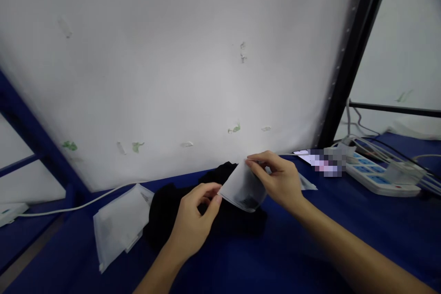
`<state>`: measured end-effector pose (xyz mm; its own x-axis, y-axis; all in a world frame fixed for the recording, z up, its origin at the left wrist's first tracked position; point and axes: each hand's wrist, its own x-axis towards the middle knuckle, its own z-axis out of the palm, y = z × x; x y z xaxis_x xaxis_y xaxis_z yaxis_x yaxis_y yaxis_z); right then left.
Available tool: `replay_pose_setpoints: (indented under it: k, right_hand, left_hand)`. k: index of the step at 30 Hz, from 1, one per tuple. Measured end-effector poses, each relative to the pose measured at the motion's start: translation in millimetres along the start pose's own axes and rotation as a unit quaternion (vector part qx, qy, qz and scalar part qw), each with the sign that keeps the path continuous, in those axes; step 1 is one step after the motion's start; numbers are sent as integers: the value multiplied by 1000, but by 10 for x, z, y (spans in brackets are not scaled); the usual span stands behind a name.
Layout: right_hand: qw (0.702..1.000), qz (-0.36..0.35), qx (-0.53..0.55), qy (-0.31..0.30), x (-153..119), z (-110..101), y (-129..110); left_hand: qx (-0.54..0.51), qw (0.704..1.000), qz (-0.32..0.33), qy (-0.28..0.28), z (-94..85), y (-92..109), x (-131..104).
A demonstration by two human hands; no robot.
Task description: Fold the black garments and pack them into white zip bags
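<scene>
Between my hands is a translucent frosted plastic bag (243,188), tilted, with something dark showing through its lower part. My left hand (196,213) pinches its left corner between thumb and fingertips. At its upper right edge, my right hand (277,177) grips the bag with thumb and fingers closed. Behind and below it, a heap of black cloth (167,211) lies on the blue table (262,266). To the left, several similar frosted bags (120,225) lie stacked and touch the cloth's side. Another clear bag corner (308,183) shows past my right hand.
A white power strip (379,177) with blue sockets and many cables sits at the right. Beside it lies a lit screen (325,161), partly blurred out. A white panel (193,64) rises at the table's back. One white cable (79,206) runs along the left.
</scene>
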<state>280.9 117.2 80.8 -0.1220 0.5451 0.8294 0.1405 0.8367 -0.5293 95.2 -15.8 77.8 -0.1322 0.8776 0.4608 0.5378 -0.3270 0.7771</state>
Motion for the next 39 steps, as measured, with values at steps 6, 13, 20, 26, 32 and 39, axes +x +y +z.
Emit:
replay_pose_setpoints:
  k: [6, 13, 20, 26, 32, 39]
  right_hand:
    - [999, 0, 2, -39, 1, 100, -69]
    - [987, -36, 21, -158, -70, 149, 193]
    - [867, -54, -81, -489, -187, -164, 641]
    - [863, -91, -84, -491, -175, -120, 541]
    - [873, -128, -32, -470, -103, -130, 402]
    - [890, -69, 49, -448, -56, -166, 453]
  left_hand:
    - [-19, 1000, 8, -5, 24, 121, -69]
    - [19, 993, -83, 79, -4, -85, 6]
    - [38, 974, -190, 121, -344, -548, 144]
    - [294, 946, -126, 57, -415, -564, 107]
    - [465, 878, 113, 14, -61, -339, -24]
    - [502, 799, 301, -139, 481, -215, 13]
